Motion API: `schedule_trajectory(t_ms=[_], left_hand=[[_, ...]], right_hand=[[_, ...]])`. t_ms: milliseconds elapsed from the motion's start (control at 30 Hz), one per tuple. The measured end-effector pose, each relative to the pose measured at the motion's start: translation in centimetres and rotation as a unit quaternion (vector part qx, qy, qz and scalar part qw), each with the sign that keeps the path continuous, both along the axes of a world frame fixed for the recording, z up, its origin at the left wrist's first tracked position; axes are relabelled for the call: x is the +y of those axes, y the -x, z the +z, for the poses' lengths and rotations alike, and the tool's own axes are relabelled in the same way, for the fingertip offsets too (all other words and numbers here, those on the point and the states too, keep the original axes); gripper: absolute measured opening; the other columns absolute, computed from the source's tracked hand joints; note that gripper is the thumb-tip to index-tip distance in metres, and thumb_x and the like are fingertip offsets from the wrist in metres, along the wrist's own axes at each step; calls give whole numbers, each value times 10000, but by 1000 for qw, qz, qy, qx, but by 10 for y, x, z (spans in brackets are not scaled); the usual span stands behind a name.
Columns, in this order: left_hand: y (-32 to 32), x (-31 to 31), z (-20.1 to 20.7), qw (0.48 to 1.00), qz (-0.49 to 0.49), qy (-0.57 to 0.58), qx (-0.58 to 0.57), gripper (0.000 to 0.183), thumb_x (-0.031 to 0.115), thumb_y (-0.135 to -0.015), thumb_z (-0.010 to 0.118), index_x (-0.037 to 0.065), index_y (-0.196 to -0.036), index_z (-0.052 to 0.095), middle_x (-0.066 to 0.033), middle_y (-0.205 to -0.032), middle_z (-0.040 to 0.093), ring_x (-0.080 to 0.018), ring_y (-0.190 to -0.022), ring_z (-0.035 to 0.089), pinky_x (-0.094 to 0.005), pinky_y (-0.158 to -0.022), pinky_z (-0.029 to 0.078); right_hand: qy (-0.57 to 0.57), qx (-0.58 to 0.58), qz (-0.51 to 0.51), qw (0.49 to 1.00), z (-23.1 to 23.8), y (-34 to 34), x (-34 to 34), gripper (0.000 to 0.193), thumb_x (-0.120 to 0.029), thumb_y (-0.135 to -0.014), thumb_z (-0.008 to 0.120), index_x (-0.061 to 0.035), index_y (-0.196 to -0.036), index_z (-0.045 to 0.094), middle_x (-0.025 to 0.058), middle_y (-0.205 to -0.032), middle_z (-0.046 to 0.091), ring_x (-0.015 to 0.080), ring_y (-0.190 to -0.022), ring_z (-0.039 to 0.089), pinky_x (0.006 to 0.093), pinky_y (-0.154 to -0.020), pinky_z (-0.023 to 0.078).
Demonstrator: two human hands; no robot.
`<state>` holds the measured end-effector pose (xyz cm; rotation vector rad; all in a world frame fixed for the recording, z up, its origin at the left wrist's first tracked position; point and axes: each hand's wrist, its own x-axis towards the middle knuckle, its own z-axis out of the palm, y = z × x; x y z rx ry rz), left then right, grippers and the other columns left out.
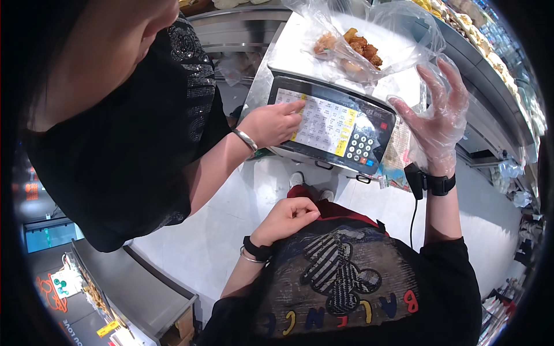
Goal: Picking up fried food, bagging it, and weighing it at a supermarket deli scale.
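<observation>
My left hand (291, 218), bare, is held in front of my shirt with its fingers curled in; nothing shows in it. On the right, my right hand (443, 109) wears a clear plastic glove (449, 128) and is raised beside the scale, fingers spread, holding nothing. Its fingertips are close to a clear plastic bag (404, 34), and I cannot tell whether they touch it. Browned fried food pieces (360, 49) lie in the bag on the white scale top (294, 43). Another person's hand (274, 122) touches the label keypad (323, 124) of the scale.
The other person (133, 115) stands close on my left in a black top. Food display cases (490, 63) curve along the upper right. At lower left stands a dark counter (138, 288). A black cable (413, 225) hangs from my right wrist strap (440, 184).
</observation>
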<state>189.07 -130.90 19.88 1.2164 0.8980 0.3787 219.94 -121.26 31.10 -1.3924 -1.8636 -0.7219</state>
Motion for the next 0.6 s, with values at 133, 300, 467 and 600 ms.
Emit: schedule_trajectory(t_ms=[133,300,467,600], left_hand=[[3,-4,-5,1000,-12,-10,5,105,120,-882,615,23,-890,653,88,-610,470,3,-568,375,-179,-527,299],[3,-13,-12,1000,-14,-20,-18,107,146,-871,626,43,-880,650,87,-563,396,-10,-531,325,-205,-495,270],[6,-18,-12,999,-30,-19,6,111,120,-878,613,24,-906,659,90,-599,450,-1,-560,364,-186,-522,291],[6,-24,-13,1000,-19,-10,3,122,126,-878,613,17,-909,658,91,-601,454,0,-558,366,-186,-520,293]], right_hand=[[20,-26,-1,999,4,11,-1,633,-362,-610,843,-185,-1174,618,67,-1291,491,217,-1188,472,347,-974,411],[19,-55,8,998,4,15,8,614,-422,-681,756,-282,-1248,567,14,-1322,466,212,-1177,447,374,-970,317],[29,-85,-29,996,4,16,10,649,-395,-647,798,-280,-1243,569,5,-1343,444,197,-1169,448,356,-950,349],[22,-78,-26,996,4,12,7,618,-383,-660,794,-265,-1226,577,6,-1334,452,205,-1179,442,363,-953,346]])
